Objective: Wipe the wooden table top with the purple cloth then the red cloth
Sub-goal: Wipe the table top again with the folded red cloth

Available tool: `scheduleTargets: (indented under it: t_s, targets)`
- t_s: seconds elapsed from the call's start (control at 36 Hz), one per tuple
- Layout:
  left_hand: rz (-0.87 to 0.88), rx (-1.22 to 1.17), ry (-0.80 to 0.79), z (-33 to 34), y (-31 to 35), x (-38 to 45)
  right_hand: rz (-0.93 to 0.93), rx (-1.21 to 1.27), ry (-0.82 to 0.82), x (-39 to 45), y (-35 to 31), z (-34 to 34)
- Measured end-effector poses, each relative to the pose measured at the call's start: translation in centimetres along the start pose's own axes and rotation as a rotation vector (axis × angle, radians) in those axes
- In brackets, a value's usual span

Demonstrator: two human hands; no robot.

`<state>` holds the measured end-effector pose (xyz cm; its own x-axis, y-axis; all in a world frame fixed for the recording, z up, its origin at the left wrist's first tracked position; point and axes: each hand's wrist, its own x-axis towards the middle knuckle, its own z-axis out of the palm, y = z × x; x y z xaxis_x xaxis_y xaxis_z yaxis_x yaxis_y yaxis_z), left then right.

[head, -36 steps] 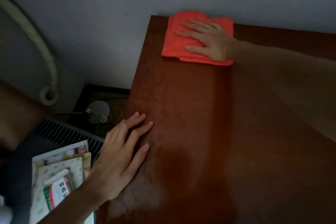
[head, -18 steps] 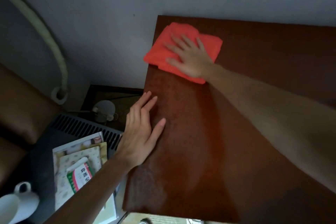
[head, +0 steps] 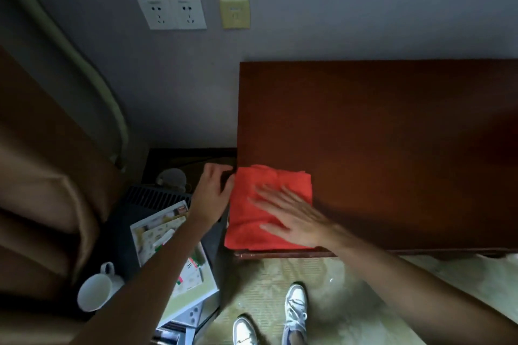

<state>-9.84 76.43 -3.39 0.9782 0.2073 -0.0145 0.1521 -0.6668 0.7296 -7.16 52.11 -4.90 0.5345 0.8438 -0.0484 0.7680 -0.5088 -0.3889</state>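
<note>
The folded red cloth lies on the near left corner of the dark wooden table top, slightly over the left edge. My right hand presses flat on the cloth with fingers spread, blurred from motion. At the table's left edge, beside the cloth, my left hand curls its fingers around the edge. No purple cloth is in view.
Left of the table a low stand carries papers and a booklet and a white mug. Brown curtains hang at far left. Wall sockets sit above. My shoes stand on pale carpet below the table's front edge.
My right hand has dragged the red cloth from the far left corner down to the near left corner. My left hand slid off the table top to its left edge.
</note>
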Motion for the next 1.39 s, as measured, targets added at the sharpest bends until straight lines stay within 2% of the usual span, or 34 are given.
scheduleTargets:
  t_s: [0.08,0.11,0.14,0.19,0.28,0.39,0.47,0.58,0.67,0.78,0.86,0.94,1.11,1.22,1.28,1.39]
  targets:
    - [0.033,0.095,-0.104,-0.2,0.8,2.0,0.294,0.119,0.258,0.7,1.8,-2.8]
    - [0.045,0.13,-0.149,0.0,1.1,2.7,0.427,0.133,0.286,1.1,2.5,-3.9]
    - [0.06,0.167,-0.191,0.4,1.3,3.3,0.539,0.134,0.257,1.5,3.3,-4.8]
    - [0.108,0.247,-0.268,1.4,1.9,4.3,0.66,0.124,0.091,2.2,4.5,-6.0]
    - [0.124,0.329,-0.34,2.8,2.5,5.2,0.666,0.17,-0.076,3.0,5.3,-6.1]
    - [-0.03,0.335,-0.495,3.3,3.2,5.8,0.653,0.165,-0.163,3.5,4.5,-4.9]
    - [-0.054,0.43,-0.609,3.2,3.7,6.0,0.693,0.205,-0.212,3.8,4.4,-5.1]
    - [-0.05,0.286,-0.682,1.0,5.0,6.5,0.636,0.269,-0.251,4.5,4.3,-8.3]
    - [-0.008,0.191,-0.6,-2.6,7.2,7.2,0.556,0.246,-0.13,4.4,3.5,-12.3]
    - [0.207,0.184,-0.434,-6.3,10.7,7.3,0.394,0.125,0.094,3.6,2.5,-16.5]
    - [0.376,0.265,-0.322,-6.7,11.5,6.2,0.21,-0.016,0.261,2.8,2.5,-16.2]
    - [0.525,0.408,-0.251,-4.0,9.5,3.3,0.158,-0.112,0.269,1.2,2.6,-12.9]
    - [0.551,0.588,-0.376,2.4,3.2,-4.6,0.122,-0.167,-0.003,-4.4,2.2,-4.0]
    - [0.463,0.288,-0.294,0.9,1.6,-4.7,0.201,-0.193,0.173,-2.6,2.4,-3.9]
    - [0.408,0.238,-0.234,-0.2,0.6,-3.6,0.209,-0.21,0.234,0.1,2.9,-3.7]
    - [0.216,0.115,-0.083,-1.2,-2.6,-1.5,0.274,-0.106,0.114,5.4,3.3,-1.3]
